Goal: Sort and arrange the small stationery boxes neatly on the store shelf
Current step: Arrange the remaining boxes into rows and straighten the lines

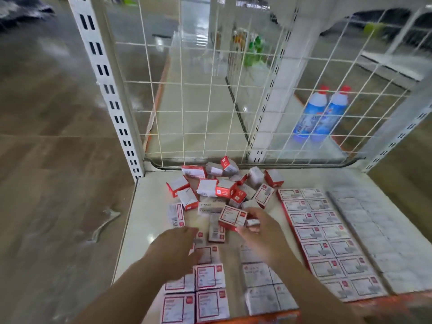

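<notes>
Red-and-white boxes (218, 192) heaped at shelf (149, 206) back; neat rows (327, 242) right

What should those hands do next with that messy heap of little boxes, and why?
Probably carry the red and white box that the right hand pinches down to the unfinished rows near the front edge. The heap at the back is still jumbled, while the grid on the right looks complete. The left hand seems free.

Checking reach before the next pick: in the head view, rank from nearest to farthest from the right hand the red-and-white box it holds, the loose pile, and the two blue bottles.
1. Red-and-white box, held by the right hand.
2. Loose pile, just beyond, toward the mesh.
3. Two blue bottles, behind the mesh, far right.
</notes>
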{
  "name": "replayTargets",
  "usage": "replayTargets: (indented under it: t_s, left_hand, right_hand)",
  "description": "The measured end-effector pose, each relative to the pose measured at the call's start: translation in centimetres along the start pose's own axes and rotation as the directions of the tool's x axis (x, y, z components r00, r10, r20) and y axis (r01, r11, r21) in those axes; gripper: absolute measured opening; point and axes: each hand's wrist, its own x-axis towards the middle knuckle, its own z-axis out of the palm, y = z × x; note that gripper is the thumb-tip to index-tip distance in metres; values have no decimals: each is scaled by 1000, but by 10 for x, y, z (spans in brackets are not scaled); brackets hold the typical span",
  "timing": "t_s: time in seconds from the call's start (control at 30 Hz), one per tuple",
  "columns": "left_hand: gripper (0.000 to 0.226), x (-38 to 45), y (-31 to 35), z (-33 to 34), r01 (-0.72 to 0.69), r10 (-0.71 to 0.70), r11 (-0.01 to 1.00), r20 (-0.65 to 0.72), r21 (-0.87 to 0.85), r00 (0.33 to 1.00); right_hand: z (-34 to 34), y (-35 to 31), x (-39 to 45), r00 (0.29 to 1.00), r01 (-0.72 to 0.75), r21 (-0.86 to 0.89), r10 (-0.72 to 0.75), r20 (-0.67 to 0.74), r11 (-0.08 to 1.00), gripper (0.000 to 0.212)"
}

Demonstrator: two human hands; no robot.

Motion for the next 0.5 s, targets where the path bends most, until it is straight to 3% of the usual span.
replayTargets:
  t_s: [0.17, 0.5]
  left_hand:
    - [45, 1, -1, 4, -78, 76, 997, 56, 29, 996]
    - [58, 7, 1, 14, -48, 49, 999, 80, -13, 996]
  right_hand:
    - [-2, 1, -4, 998, -35, -29, 33, -50, 999, 30]
    - [4, 12, -12, 999, -39, -20, 38, -32, 999, 26]
